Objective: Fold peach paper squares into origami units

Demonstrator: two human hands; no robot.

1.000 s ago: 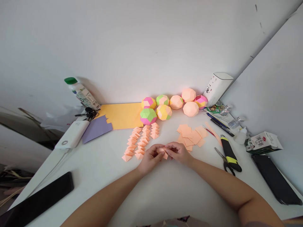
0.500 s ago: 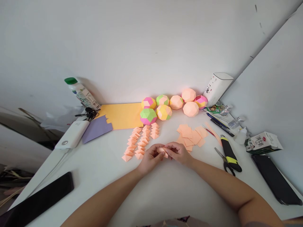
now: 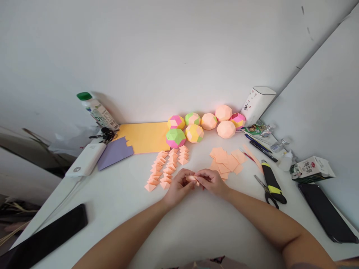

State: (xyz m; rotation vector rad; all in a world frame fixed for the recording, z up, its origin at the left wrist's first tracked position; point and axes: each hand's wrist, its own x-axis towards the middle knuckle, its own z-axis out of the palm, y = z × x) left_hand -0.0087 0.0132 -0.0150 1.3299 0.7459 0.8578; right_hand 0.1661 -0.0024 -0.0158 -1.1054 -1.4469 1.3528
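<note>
A small folded piece of peach paper (image 3: 192, 178) is pinched between the fingertips of both hands above the white table. My left hand (image 3: 178, 186) holds its left side, and my right hand (image 3: 211, 182) grips the right side; fingers cover much of it. Just left of my left hand lie rows of folded peach paper pieces (image 3: 155, 172), overlapping one another. Beyond my right hand is a loose pile of flat peach paper squares (image 3: 226, 161). Several faceted paper balls (image 3: 194, 133) in peach, green, yellow and pink sit against the wall.
Scissors (image 3: 267, 192) and a black-yellow cutter (image 3: 272, 183) lie at right, near pens (image 3: 262, 149), a milk carton (image 3: 312, 169) and a black phone (image 3: 328, 213). Left are orange card (image 3: 148, 136), purple card (image 3: 115, 153), a bottle (image 3: 98, 110), a white power bank (image 3: 86, 158) and a dark device (image 3: 47, 239).
Both hands stay in nearly the same place on the peach paper piece, with only a slight shift of the fingers. Nothing else on the table has visibly moved.
</note>
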